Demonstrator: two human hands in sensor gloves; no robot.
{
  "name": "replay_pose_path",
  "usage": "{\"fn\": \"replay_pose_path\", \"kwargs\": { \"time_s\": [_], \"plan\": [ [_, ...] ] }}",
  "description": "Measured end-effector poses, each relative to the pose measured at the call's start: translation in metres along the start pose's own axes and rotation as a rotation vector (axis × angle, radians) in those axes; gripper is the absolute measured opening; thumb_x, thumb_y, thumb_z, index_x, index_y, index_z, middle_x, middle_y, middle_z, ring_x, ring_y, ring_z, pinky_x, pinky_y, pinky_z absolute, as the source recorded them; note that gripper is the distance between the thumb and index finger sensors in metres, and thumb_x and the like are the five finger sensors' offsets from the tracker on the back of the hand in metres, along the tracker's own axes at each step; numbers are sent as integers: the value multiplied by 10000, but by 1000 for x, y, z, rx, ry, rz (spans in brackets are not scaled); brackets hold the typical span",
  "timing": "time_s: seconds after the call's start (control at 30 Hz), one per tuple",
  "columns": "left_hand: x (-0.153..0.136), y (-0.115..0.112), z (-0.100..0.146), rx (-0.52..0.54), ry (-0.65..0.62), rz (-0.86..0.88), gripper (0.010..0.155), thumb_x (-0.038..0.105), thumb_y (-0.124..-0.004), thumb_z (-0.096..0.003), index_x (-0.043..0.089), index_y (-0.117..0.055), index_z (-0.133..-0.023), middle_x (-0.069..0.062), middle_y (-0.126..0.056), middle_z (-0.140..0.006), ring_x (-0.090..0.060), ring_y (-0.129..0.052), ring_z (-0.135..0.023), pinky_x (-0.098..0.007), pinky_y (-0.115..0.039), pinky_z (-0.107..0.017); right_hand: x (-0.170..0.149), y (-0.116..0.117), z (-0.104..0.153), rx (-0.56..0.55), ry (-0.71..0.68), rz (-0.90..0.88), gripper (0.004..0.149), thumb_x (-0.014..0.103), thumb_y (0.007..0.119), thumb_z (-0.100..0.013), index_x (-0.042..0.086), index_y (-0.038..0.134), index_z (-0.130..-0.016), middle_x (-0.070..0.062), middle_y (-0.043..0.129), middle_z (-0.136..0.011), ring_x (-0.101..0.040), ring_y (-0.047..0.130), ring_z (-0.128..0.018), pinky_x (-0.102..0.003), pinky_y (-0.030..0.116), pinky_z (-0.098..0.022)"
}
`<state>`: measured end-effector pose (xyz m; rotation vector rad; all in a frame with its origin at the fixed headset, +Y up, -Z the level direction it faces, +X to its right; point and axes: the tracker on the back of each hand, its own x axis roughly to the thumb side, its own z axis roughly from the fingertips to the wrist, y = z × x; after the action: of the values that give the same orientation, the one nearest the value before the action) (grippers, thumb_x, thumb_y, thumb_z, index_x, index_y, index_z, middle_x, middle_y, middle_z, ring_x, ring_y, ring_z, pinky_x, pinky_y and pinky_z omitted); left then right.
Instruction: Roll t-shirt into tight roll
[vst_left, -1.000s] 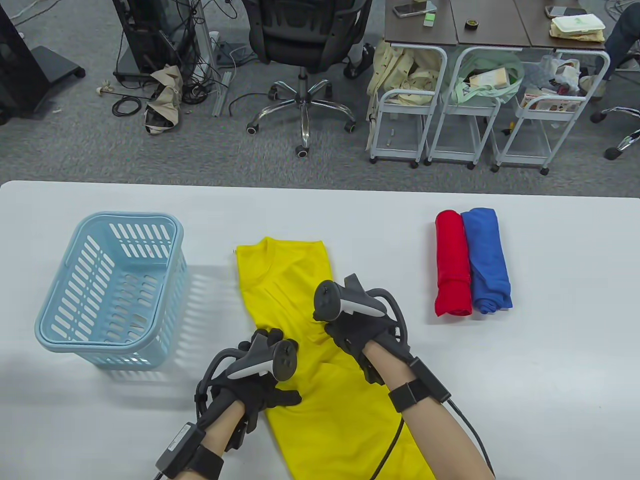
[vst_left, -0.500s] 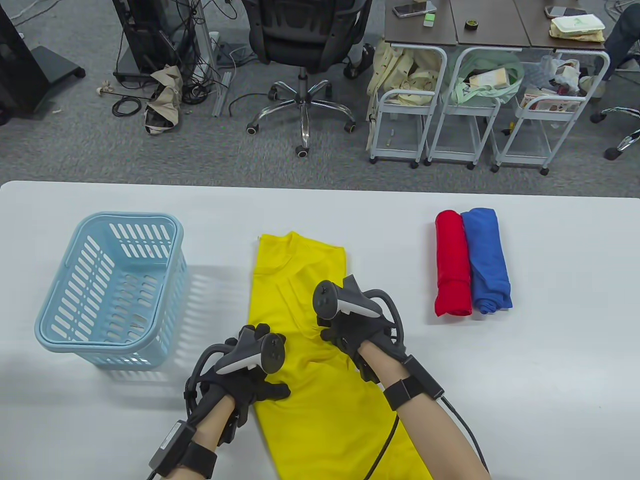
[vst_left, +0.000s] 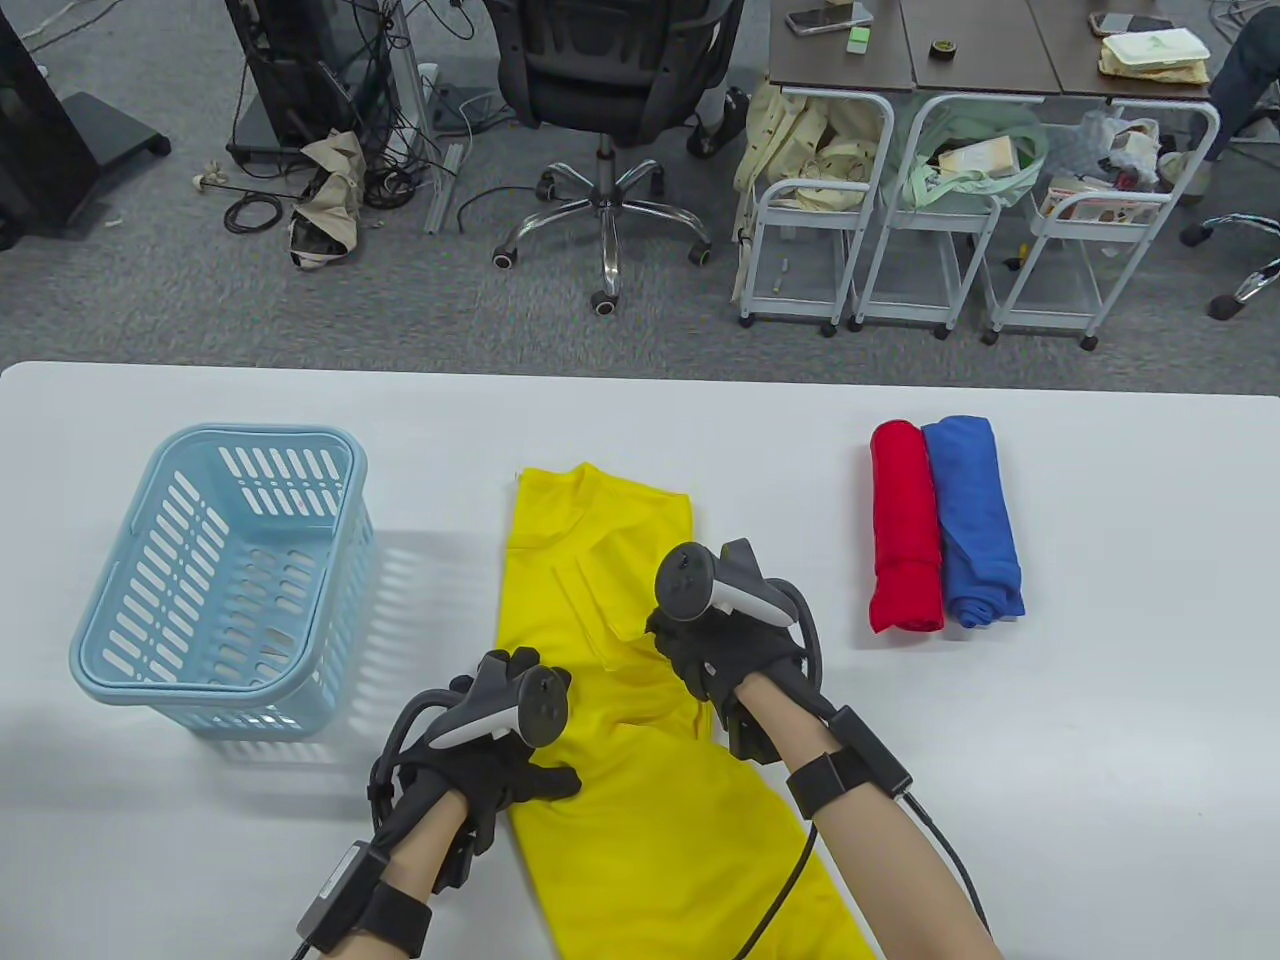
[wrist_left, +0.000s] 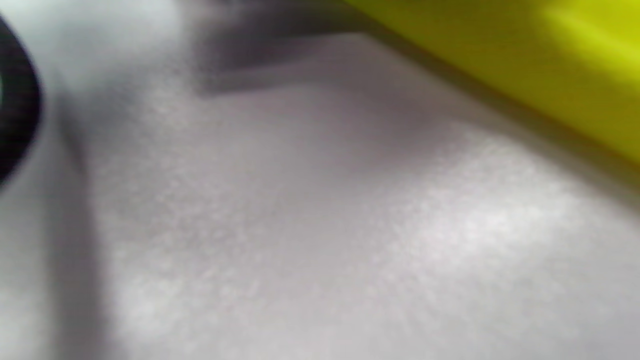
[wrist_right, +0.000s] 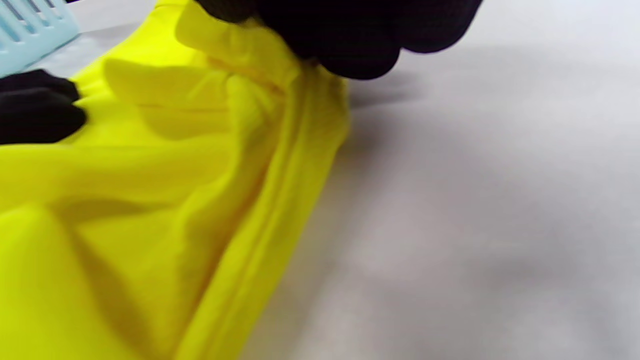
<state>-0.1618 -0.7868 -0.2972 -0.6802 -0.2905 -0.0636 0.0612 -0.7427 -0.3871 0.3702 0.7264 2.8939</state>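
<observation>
Right wrist view: gloved fingertips (wrist_right: 350, 45) of the right hand (vst_left: 722, 660) pinch a bunched fold at the right edge of the yellow t-shirt (vst_left: 600, 640). Left hand (vst_left: 495, 760) at the shirt's left edge, thumb lying on the fabric; its other fingers are hidden, so the grip cannot be told. The shirt lies folded lengthwise at mid-table (vst_left: 1100, 750), running off the near edge.

Blue basket (vst_left: 120, 660) at the left; red roll (vst_left: 905, 530) and blue roll (vst_left: 975, 520), touching, at the right.

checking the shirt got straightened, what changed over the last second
The yellow t-shirt swung so its collar end moved right. The right hand, pinching the shirt's right edge, then shifted right and slightly up. The left hand slid a little left, its grip on the left edge unchanged. Basket, red roll and blue roll stayed.
</observation>
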Motion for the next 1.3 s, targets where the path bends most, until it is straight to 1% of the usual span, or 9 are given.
{"fn": "replay_pose_path", "kwargs": {
  "time_s": [0.13, 0.27, 0.4, 0.57, 0.73, 0.9, 1.0, 1.17, 1.3],
  "plan": [
    [0, 0, 0, -1, -1, -1, 955, 750, -480, -404, 316, 38, -1079, -119, 104, -1153, -441, -5, -1066, -634, -185, -771, -30, -6, 12, -150, 292, 60, 388, 381, 577, -624, 200, 647, -960, -72, 712, -926, -207, 850, -714, -451, 714, -572],
    [0, 0, 0, -6, -2, 1, 955, 750, -475, -406, 314, 47, -1076, -120, 113, -1148, -443, 5, -1061, -636, -177, -768, -58, -8, 18, 1, 486, 254, 375, 394, 644, -593, 202, 770, -889, -75, 825, -844, -204, 930, -615, -444, 773, -497],
    [0, 0, -2, -14, -6, 6, 957, 752, -469, -405, 311, 59, -1071, -122, 131, -1140, -445, 23, -1052, -637, -162, -761, -44, -23, 32, -108, 316, 116, 414, 387, 629, -609, 206, 696, -975, -93, 733, -952, -248, 871, -722, -469, 718, -570],
    [-1, 0, -2, -17, -7, 11, 956, 751, -466, -406, 311, 65, -1068, -122, 136, -1136, -443, 31, -1049, -638, -154, -758, 9, -7, 30, 78, -271, -36, 473, 291, 599, -615, 252, 578, -1085, -68, 514, -1180, -392, 529, -1099, -542, 542, -735],
    [-1, -1, -2, -19, -10, 18, 948, 749, -461, -410, 317, 72, -1064, -117, 141, -1132, -441, 43, -1045, -638, -142, -754, 8, 9, 4, 174, -137, 89, 549, 327, 560, -614, 278, 413, -1140, -33, 355, -1211, -340, 308, -1153, -598, 318, -762],
    [-1, -1, -2, -25, -14, 25, 945, 747, -461, -412, 319, 75, -1061, -113, 159, -1127, -437, 50, -1041, -638, -136, -751, -42, -4, -8, 116, 313, 258, 588, 372, 528, -610, 210, 330, -1139, -115, 330, -1186, -395, 343, -1129, -609, 376, -743],
    [-1, -1, -2, -26, -14, 22, 947, 748, -461, -411, 318, 77, -1061, -116, 160, -1125, -439, 51, -1040, -638, -136, -751, -60, -11, 1, 133, 415, 212, 597, 376, 527, -611, 164, 345, -1138, -162, 386, -1170, -427, 410, -1106, -599, 431, -730],
    [-1, 0, -3, -27, -17, 21, 952, 749, -466, -408, 318, 75, -1061, -116, 160, -1125, -440, 51, -1039, -640, -135, -750, -41, -18, 18, -4, 281, 158, 622, 384, 512, -617, 157, 302, -1157, -181, 324, -1192, -452, 385, -1114, -591, 434, -741],
    [-1, 0, -3, -24, -18, 20, 951, 750, -467, -408, 318, 71, -1063, -117, 143, -1130, -441, 48, -1041, -639, -137, -752, -28, 1, 11, 148, -43, 18, 628, 386, 490, -621, 232, 204, -1159, -98, 162, -1207, -380, 145, -1136, -584, 326, -770]
  ]
}}
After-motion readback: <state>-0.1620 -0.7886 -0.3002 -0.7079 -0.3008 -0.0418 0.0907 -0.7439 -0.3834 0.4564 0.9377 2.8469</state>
